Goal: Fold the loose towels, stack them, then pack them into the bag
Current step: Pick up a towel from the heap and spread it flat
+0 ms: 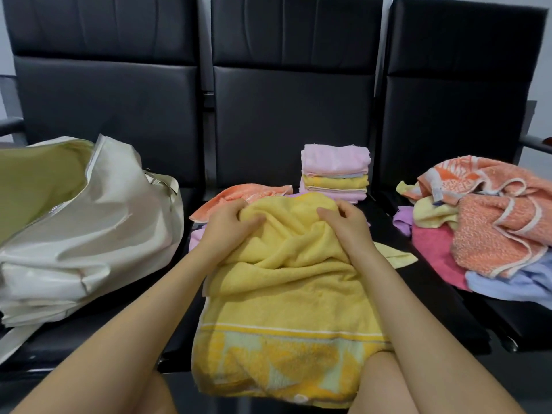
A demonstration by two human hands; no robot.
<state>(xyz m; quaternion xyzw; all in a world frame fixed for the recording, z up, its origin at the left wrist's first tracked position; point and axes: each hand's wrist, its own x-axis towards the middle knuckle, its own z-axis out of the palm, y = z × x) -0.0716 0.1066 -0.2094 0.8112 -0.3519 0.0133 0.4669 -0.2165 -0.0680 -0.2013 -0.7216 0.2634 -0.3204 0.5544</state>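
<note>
A large yellow towel [283, 300] lies crumpled on the middle seat, its patterned end hanging over the front edge. My left hand [230, 225] and my right hand [346, 222] each grip a bunch of its far edge. Behind them stands a stack of folded towels [336, 174], pink and yellow. An orange towel [239, 195] lies flat under the yellow one's far end. The open cream bag [89, 231] sits on the left seat, showing its greenish lining. A heap of loose towels [490, 228] in orange, pink, yellow, purple and blue covers the right seat.
Three black padded seats [286, 109] with tall backs stand in a row. Metal armrests [12, 124] show at the far left and right. A small yellow cloth corner [394, 255] pokes out to the right of the big towel.
</note>
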